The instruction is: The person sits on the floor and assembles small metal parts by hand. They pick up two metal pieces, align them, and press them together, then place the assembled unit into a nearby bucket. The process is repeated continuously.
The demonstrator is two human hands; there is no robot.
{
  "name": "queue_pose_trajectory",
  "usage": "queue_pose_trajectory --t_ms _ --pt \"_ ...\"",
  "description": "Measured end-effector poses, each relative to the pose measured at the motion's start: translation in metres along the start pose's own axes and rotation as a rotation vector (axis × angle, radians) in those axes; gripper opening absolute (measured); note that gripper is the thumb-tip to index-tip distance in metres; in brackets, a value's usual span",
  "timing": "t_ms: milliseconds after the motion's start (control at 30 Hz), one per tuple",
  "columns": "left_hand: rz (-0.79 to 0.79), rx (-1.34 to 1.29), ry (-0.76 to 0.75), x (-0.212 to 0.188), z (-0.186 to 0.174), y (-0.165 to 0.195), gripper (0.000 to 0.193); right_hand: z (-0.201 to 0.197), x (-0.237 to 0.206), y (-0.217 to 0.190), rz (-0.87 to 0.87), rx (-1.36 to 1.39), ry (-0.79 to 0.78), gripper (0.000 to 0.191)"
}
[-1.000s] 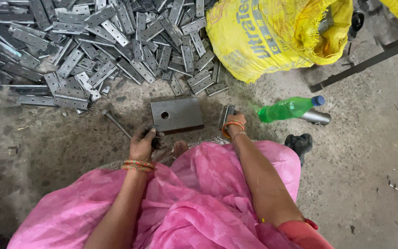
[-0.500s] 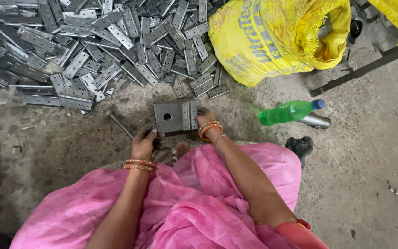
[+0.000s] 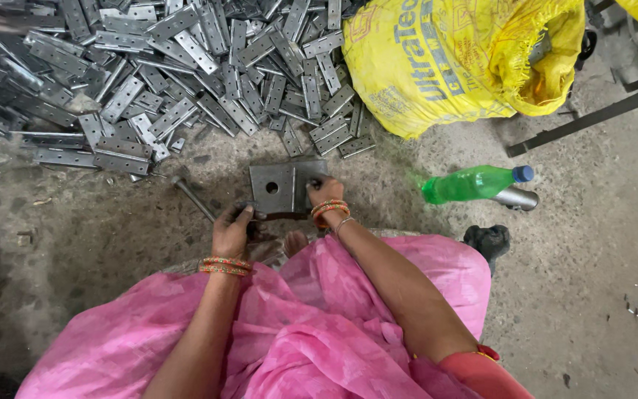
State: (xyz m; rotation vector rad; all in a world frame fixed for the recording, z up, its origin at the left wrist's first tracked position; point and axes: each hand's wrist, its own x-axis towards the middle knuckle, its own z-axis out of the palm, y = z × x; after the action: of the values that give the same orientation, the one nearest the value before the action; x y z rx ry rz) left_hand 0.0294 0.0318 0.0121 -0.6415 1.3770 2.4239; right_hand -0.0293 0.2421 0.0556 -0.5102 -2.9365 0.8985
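A square grey steel block (image 3: 272, 188) with a round hole lies on the concrete floor in front of my knees. My right hand (image 3: 323, 193) rests on the block's right part, fingers closed on a flat metal hinge plate (image 3: 310, 174) laid there. My left hand (image 3: 232, 230) sits just below the block's lower left corner, fingers curled around a small dark object that I cannot make out. Bangles ring both wrists. Pink cloth (image 3: 311, 325) covers my lap.
A big heap of grey metal hinge plates (image 3: 171, 66) fills the floor ahead and to the left. A thin steel rod (image 3: 191, 196) lies left of the block. A yellow sack (image 3: 459, 59) stands ahead right, with a green plastic bottle (image 3: 474, 185) and a metal cylinder (image 3: 517, 198) beside it.
My right hand moved left from beside the block onto its right part, bringing a hinge plate. The left hand stayed near the block's lower left corner.
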Motion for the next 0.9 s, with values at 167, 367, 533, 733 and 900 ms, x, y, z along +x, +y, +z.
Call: queue_pose_trajectory --t_ms 167,367,533,733,900 --pt "-0.016 0.053 0.009 0.002 -0.004 -0.004 0.017 -0.001 0.022 0.021 0.038 0.1 0.105 0.034" --pt "0.057 0.096 0.029 0.002 -0.001 -0.001 0.021 -0.013 0.057 0.053 0.053 0.113 0.228 0.032" --pt "0.156 0.515 0.055 0.024 0.016 -0.008 0.022 -0.029 0.097 0.066 0.281 -0.052 0.215 0.035" --pt "0.312 0.993 -0.021 0.05 0.037 -0.035 0.027 -0.049 0.147 0.056 0.179 -0.123 0.271 0.034" --pt "0.232 1.117 -0.067 0.061 0.027 -0.054 0.031 -0.041 0.187 0.053 0.17 -0.208 0.353 0.05"
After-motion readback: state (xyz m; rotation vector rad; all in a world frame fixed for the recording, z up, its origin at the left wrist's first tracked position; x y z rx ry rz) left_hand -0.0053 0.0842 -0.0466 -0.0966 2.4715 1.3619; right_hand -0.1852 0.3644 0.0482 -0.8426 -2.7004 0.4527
